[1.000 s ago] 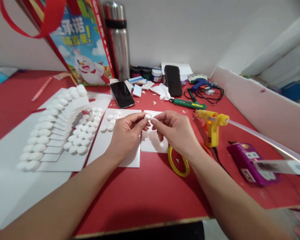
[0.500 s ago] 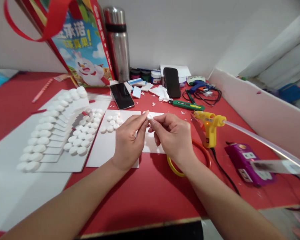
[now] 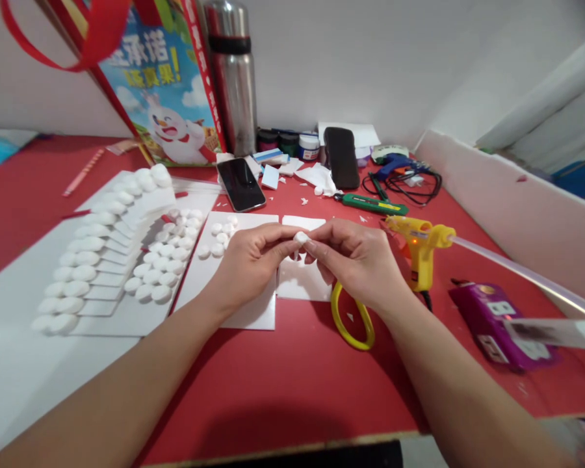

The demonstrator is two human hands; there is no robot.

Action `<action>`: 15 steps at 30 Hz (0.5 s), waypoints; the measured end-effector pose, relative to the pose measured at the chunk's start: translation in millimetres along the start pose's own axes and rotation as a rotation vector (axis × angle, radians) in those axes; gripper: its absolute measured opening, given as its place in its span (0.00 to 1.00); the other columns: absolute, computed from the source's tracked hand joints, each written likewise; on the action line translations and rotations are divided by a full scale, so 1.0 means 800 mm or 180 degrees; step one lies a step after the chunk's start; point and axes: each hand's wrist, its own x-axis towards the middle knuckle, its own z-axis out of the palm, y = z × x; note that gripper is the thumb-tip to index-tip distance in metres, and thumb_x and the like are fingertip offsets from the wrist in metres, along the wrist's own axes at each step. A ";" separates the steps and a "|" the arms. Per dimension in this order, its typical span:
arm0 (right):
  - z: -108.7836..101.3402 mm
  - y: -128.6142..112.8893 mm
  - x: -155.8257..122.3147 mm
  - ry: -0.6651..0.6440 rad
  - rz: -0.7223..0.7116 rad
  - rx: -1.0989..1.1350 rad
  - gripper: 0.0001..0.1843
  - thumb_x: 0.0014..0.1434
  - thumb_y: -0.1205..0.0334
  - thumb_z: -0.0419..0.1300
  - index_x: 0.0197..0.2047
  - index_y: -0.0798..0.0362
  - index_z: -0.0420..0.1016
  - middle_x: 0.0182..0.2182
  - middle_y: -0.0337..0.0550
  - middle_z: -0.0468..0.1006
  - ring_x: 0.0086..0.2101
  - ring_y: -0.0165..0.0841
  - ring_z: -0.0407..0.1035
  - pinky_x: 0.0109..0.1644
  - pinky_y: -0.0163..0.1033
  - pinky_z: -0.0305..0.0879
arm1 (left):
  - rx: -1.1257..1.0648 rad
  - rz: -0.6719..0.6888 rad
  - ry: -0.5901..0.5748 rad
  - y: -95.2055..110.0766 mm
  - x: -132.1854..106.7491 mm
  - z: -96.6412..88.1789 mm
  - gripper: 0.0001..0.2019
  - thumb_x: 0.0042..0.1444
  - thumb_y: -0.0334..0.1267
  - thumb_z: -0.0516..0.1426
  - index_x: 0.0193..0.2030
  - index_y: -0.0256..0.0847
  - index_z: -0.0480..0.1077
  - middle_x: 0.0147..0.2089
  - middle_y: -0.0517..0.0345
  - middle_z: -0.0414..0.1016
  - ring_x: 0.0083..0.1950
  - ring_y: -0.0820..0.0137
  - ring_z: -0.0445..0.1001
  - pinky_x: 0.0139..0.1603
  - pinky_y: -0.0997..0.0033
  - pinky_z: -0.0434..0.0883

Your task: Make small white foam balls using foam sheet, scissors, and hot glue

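Between the fingertips of both hands sits a small white lump, soft-looking like clay (image 3: 301, 238). My left hand (image 3: 246, 263) pinches it from the left, thumb and forefinger closed on it. My right hand (image 3: 355, 257) grips the same lump from the right, its other fingers curled. Beneath the hands lie two white boards (image 3: 246, 312), and small white balls (image 3: 218, 239) rest on the left one. Farther left, rows of flattened white discs (image 3: 151, 276) cover another board, beside a stepped white fan-shaped piece edged with discs (image 3: 85, 257).
A yellow glue gun (image 3: 422, 250) with a long glue stick stands right, near a purple box (image 3: 500, 322). Yellow-handled scissors (image 3: 353, 331) lie under my right wrist. Behind are a green cutter (image 3: 375, 204), two phones (image 3: 241, 184), paint jars (image 3: 308, 147), a steel flask (image 3: 233, 84) and a picture bag (image 3: 170, 97).
Both hands have shifted slightly right and down with the white lump still between their fingertips. My left fingers now lie flatter, and more of the yellow scissor handle shows.
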 end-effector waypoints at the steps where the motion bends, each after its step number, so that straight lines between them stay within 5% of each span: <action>1: 0.002 0.001 0.000 0.0053 0.0040 -0.0007 0.12 0.64 0.55 0.67 0.35 0.56 0.78 0.26 0.38 0.79 0.17 0.23 0.65 0.20 0.32 0.58 | 0.0103 0.0021 0.0041 0.000 -0.001 0.002 0.09 0.68 0.36 0.60 0.42 0.42 0.83 0.37 0.57 0.82 0.38 0.70 0.77 0.44 0.69 0.72; 9: 0.006 0.009 0.003 0.0364 0.0090 -0.0871 0.13 0.65 0.53 0.65 0.35 0.55 0.80 0.26 0.40 0.80 0.22 0.26 0.65 0.25 0.34 0.58 | -0.0093 -0.0313 0.0365 -0.004 -0.006 0.014 0.08 0.68 0.39 0.59 0.46 0.41 0.79 0.41 0.56 0.81 0.42 0.69 0.78 0.46 0.71 0.73; 15: 0.017 0.011 0.000 0.0682 0.0048 -0.0743 0.11 0.63 0.56 0.65 0.32 0.54 0.77 0.23 0.40 0.78 0.22 0.27 0.63 0.24 0.34 0.56 | -0.0093 -0.0243 0.0775 -0.005 -0.011 0.026 0.09 0.65 0.41 0.63 0.46 0.39 0.80 0.41 0.54 0.83 0.41 0.66 0.80 0.47 0.67 0.76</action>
